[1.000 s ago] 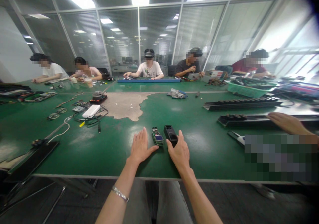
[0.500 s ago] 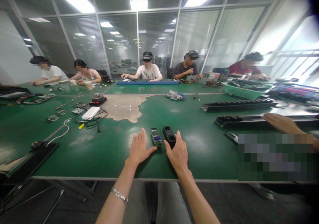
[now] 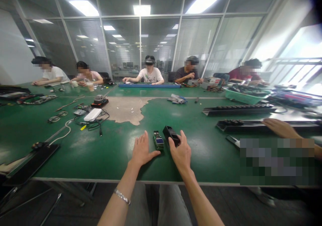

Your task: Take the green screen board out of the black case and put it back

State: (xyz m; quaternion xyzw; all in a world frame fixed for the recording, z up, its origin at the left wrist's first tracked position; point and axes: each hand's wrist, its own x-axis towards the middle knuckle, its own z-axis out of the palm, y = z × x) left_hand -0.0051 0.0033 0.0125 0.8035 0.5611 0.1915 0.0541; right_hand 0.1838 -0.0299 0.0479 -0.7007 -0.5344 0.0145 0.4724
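Note:
A small green circuit board [image 3: 158, 141] with a little blue screen lies on the green table between my hands. My left hand [image 3: 142, 150] rests to its left, fingers stretched out and thumb pointing toward the board's near end, holding nothing. Just right of the board is a black plastic case [image 3: 170, 133] with openings in its top face, tilted toward the upper left. My right hand [image 3: 181, 151] has its thumb and fingers around the near end of this case, covering part of it.
A white box with black cables [image 3: 92, 114] lies to the left. Gloves [image 3: 177, 99] lie farther back. Long black channels [image 3: 238, 109] and a co-worker's hand [image 3: 280, 128] are at right, near a green basket [image 3: 245, 96]. Several people sit across the table.
My right hand has closed in on the black case, and the case has turned so its far end points more to the left. My left hand and the circuit board stay about where they were.

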